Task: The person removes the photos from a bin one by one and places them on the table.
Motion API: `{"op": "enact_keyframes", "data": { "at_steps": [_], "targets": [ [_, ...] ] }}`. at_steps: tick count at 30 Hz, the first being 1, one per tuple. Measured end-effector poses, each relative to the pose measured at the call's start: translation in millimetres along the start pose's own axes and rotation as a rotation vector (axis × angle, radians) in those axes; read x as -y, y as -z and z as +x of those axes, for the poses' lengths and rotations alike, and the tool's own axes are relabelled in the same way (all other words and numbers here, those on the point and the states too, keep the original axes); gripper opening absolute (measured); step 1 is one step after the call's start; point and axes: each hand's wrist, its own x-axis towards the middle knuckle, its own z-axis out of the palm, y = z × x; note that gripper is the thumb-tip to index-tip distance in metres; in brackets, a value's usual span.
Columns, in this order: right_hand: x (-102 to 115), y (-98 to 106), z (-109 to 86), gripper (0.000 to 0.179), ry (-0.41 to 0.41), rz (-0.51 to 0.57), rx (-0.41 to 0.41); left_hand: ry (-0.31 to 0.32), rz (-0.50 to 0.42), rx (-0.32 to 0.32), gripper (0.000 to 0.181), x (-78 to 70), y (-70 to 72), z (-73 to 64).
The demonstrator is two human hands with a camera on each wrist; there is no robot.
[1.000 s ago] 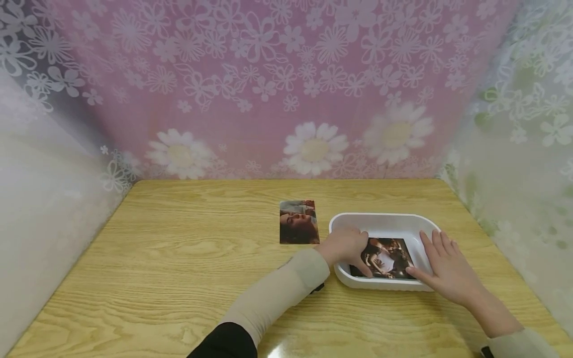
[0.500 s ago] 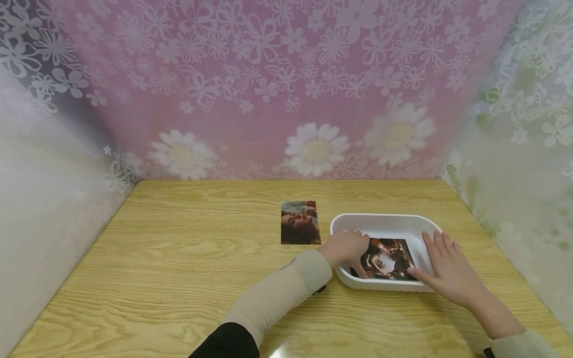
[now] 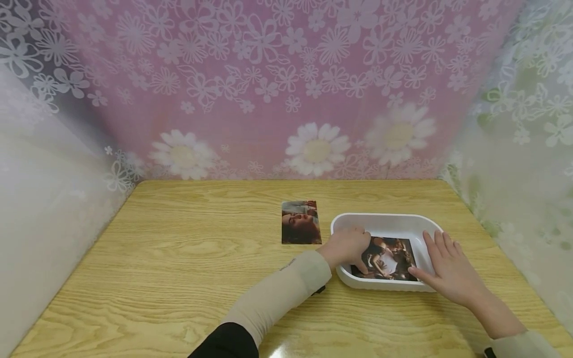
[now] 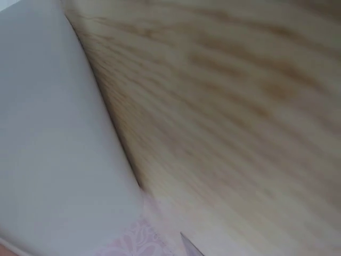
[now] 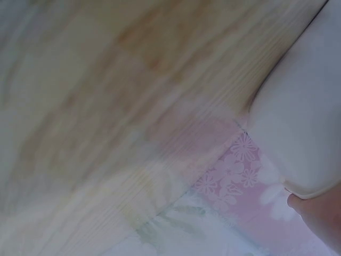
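Observation:
A white oval tray stands on the wooden table with a photo print lying in it. My left hand reaches over the tray's left side and holds the print's left part, thumb near and fingers far; the fingertips are partly hidden. Spread across the right rim, my right hand rests with straight fingers, its thumb by the near rim and the print's right corner. In the right wrist view one fingertip touches the tray rim. A second photo print lies on the table left of the tray.
The wooden table reaches back to a pink flowered curtain. Pale patterned curtains hang at both sides. The left wrist view shows mostly the tray's outer wall and blurred table.
The print in the tray has shifted slightly to the right with the left hand on it. My right hand stays on the rim, and the second print has not moved.

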Motion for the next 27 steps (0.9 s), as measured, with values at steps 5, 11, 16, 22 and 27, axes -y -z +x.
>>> {"op": "enact_keyframes", "data": {
  "at_steps": [5, 11, 16, 22, 27],
  "targets": [
    [-0.7, -0.3, 0.6, 0.090, -0.002, 0.001, -0.006, -0.030, -0.021, -0.110, 0.059, 3.5, 0.4, 0.7],
    [1.1, 0.3, 0.8, 0.090, -0.006, 0.002, -0.002, -0.037, -0.159, -0.221, 0.039, 8.7, 2.4, 0.5],
    [1.9, 0.7, 0.8, 0.089, -0.005, 0.008, 0.003, -0.024, -0.347, -0.313, 0.016, 12.8, 1.7, 1.0],
    [0.5, -0.7, 0.6, 0.089, -0.002, 0.011, -0.003, -0.035, -0.480, -0.369, 0.009, 16.3, 3.5, -3.3],
    [-0.1, -0.4, 0.6, 0.089, -0.005, 0.008, 0.005, -0.013, -0.579, -0.419, 0.012, 17.8, 4.2, -3.3]
  ]
}}
